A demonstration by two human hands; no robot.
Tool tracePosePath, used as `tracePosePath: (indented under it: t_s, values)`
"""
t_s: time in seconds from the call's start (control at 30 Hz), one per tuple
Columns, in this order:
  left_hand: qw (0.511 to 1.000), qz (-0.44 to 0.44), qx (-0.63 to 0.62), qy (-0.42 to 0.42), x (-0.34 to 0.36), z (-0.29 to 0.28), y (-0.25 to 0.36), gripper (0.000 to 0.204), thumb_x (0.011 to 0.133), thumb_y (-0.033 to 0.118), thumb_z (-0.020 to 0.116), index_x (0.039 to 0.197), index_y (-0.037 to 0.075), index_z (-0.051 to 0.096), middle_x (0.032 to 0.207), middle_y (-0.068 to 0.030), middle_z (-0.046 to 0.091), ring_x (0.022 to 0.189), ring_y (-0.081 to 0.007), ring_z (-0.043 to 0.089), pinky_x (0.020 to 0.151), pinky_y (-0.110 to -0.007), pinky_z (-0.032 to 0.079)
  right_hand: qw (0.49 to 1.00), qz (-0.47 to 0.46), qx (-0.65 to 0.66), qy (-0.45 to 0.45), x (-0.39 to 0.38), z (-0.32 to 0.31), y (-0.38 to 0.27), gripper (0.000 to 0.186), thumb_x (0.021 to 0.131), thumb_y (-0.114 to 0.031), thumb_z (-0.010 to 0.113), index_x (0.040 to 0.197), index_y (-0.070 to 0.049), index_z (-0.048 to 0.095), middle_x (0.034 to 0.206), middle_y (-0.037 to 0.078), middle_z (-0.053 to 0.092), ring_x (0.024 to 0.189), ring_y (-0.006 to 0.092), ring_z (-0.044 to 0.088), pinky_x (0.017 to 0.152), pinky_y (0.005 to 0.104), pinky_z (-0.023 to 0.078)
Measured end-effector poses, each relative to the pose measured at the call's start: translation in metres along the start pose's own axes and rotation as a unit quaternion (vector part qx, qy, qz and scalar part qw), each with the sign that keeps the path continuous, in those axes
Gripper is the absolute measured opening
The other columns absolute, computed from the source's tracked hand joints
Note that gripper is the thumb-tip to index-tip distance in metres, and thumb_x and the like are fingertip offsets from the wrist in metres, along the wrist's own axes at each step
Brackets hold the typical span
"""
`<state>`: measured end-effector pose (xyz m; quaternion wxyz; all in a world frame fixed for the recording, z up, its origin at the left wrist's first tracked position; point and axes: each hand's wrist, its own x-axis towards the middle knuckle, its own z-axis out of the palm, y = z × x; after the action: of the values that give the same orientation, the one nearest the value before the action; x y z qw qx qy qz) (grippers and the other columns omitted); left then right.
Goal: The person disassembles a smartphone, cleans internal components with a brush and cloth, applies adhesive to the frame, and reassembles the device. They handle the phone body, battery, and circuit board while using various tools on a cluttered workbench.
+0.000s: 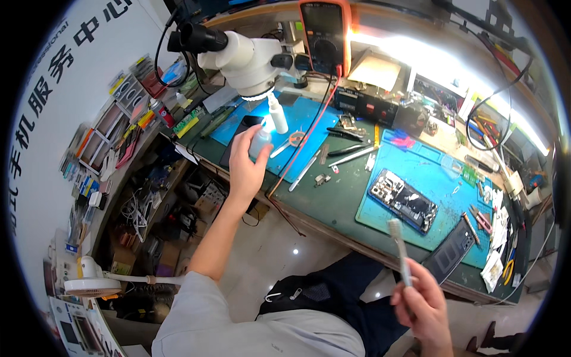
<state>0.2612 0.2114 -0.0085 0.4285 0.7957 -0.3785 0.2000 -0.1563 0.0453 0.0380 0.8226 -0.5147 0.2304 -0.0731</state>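
My left hand (245,163) is closed round a small translucent bottle (260,144) at the bench's left side, under the microscope. Just behind that bottle, a white bottle (278,116) with a narrow top stands upright. In front of the bench's edge, my right hand (422,300) grips a toothbrush (401,245) by its handle, bristle end up. Beyond the brush, an opened phone (404,199) with its inner parts bare lies on a blue work mat (370,221). A dark phone back cover (450,253) rests at the mat's near right corner.
A white microscope (241,62) overhangs the left mat. An orange multimeter (325,38) stands behind, its red lead (311,123) crossing the bench. Tweezers (350,156), a long screwdriver (470,228) and pink-handled pliers (480,219) lie about. A shelf of parts boxes runs along the left.
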Motion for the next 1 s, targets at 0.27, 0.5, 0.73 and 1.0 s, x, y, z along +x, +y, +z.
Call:
tracePosePath:
  t_s: [0.27, 0.5, 0.73, 1.0]
  values:
    - [0.903, 0.375, 0.105, -0.184, -0.058, -0.065, 0.041, 0.038, 0.090, 0.009, 0.071, 0.128, 0.002, 0.068, 0.123, -0.0115, 0.069, 0.116, -0.0294, 0.067, 0.099, -0.041, 0.056, 0.918, 0.217, 0.304, -0.130, 0.047, 0.037, 0.081, 0.057, 0.109, -0.008, 0.046, 0.164, -0.011, 0.032, 0.103, 0.011, 0.062, 0.056, 0.0049, 0.033, 0.046, 0.0202, 0.027]
    - [0.851, 0.482, 0.114, -0.174, -0.067, -0.071, 0.058, 0.025, 0.089, 0.013, 0.073, 0.113, 0.007, 0.074, 0.120, -0.0054, 0.072, 0.113, -0.0209, 0.069, 0.103, -0.039, 0.057, 0.900, 0.249, 0.326, -0.146, 0.053, 0.046, 0.090, 0.056, 0.109, -0.009, 0.046, 0.164, -0.012, 0.033, 0.102, 0.009, 0.060, 0.056, 0.0036, 0.030, 0.046, 0.0195, 0.026]
    - [0.828, 0.506, 0.123, -0.209, -0.063, -0.071, 0.059, 0.025, 0.090, 0.014, 0.072, 0.114, 0.007, 0.074, 0.120, -0.0043, 0.072, 0.113, -0.0196, 0.069, 0.105, -0.039, 0.055, 0.897, 0.248, 0.333, -0.152, 0.054, 0.047, 0.093, 0.056, 0.110, -0.010, 0.045, 0.164, -0.012, 0.033, 0.100, 0.007, 0.057, 0.056, 0.0034, 0.029, 0.045, 0.0195, 0.026]
    - [0.833, 0.497, 0.132, -0.207, -0.061, -0.069, 0.057, 0.026, 0.089, 0.014, 0.071, 0.115, 0.007, 0.075, 0.120, -0.0038, 0.072, 0.113, -0.0191, 0.069, 0.105, -0.039, 0.055, 0.900, 0.245, 0.331, -0.145, 0.053, 0.048, 0.090, 0.055, 0.110, -0.009, 0.044, 0.164, -0.012, 0.033, 0.099, 0.007, 0.057, 0.054, 0.0032, 0.028, 0.045, 0.0192, 0.026]
